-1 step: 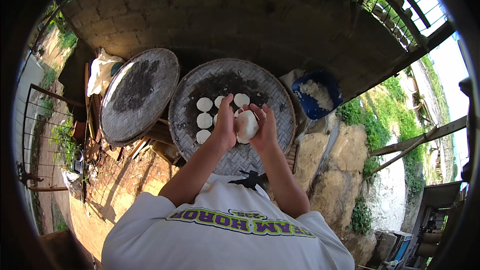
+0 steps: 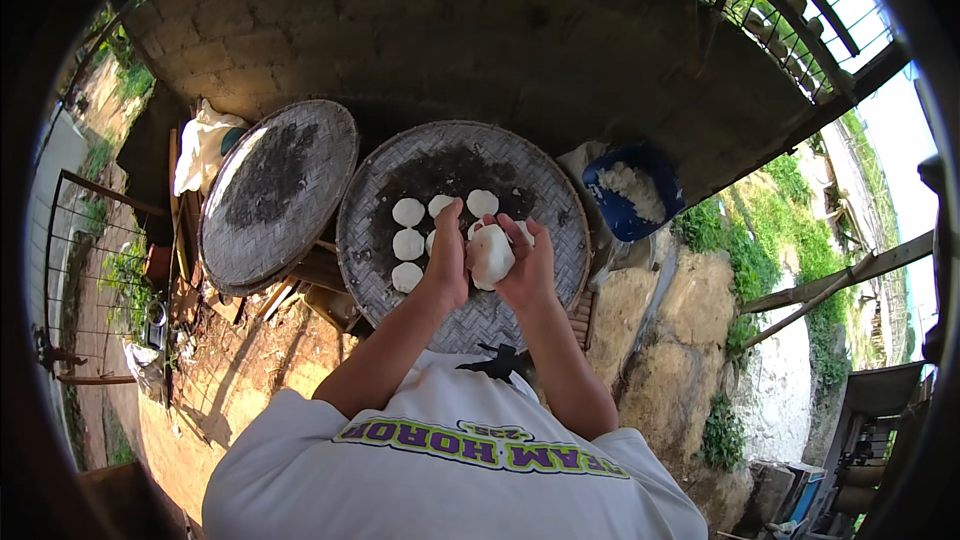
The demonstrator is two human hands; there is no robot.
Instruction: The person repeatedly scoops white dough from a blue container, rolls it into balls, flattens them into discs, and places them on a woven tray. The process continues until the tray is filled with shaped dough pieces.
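Over the middle of a round woven tray [image 2: 460, 325], my hands are raised close together. My right hand [image 2: 530, 265] cups a white round dough-like patty [image 2: 491, 257], its fingers curled behind the far side. Upright and nearly flat, my left hand [image 2: 450, 258] has its palm along the patty's left edge, fingers stretched out. On the tray lie several flat white discs: a disc [image 2: 408, 211] at the far left, a disc [image 2: 408, 242] below it, a disc [image 2: 407, 277] nearer me, and a disc [image 2: 483, 203] beyond my hands. My hands partly cover others.
To the left, a second round woven tray [image 2: 280, 190] leans tilted, with a dark patch in its middle. A blue basin [image 2: 630, 225] holding a white crumbly mass [image 2: 632, 190] stands at the right. Behind rises a block wall [image 2: 450, 40]. Wood scraps [image 2: 280, 295] lie at the left.
My hands and the patty sit slightly lower and a touch further left in the picture, and the patty looks a little more tilted. The discs on the tray keep their places.
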